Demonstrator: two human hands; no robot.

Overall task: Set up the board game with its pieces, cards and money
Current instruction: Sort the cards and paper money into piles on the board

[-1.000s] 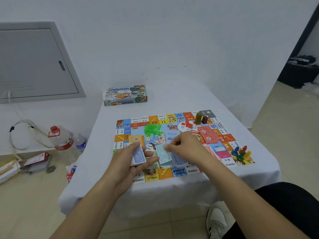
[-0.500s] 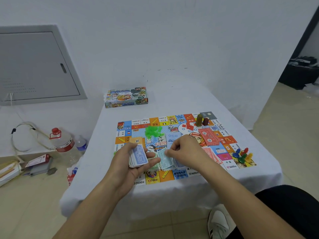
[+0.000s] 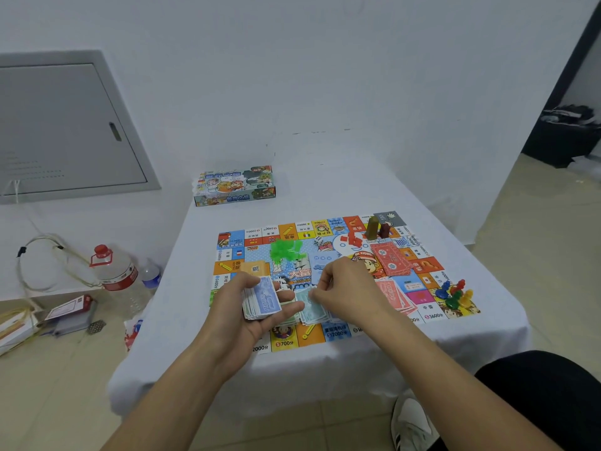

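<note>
Two hands are busy over the near half of the game board (image 3: 338,255), which lies flat on the white-clothed table (image 3: 374,190). From your head view: your left hand (image 3: 250,307) is curled around a stack of play money (image 3: 263,299), thumb on top, with a blue 2000 note showing. Your right hand (image 3: 344,288) has its fingertips pinched on a teal note (image 3: 309,302) atop the loose pile of bills just at 3 o'clock of that stack. The hands are close but not touching.

On the board, the green plastic pieces (image 3: 287,250) sit at 12 o'clock of your left hand, with an orange card deck (image 3: 255,266) right by them. Red pieces (image 3: 353,240) and a white die (image 3: 318,241) lie near the far edge, two tall tokens (image 3: 377,227) stand at the far right corner. Red notes (image 3: 392,258) lie at 2 o'clock of your right hand, and more red notes peek out past its wrist. Coloured pawns (image 3: 453,292) huddle in the near right corner.

The game box (image 3: 234,185) sits off the board at 11 o'clock, toward the wall. A water bottle (image 3: 115,271) stands on the floor at 9 o'clock.
</note>
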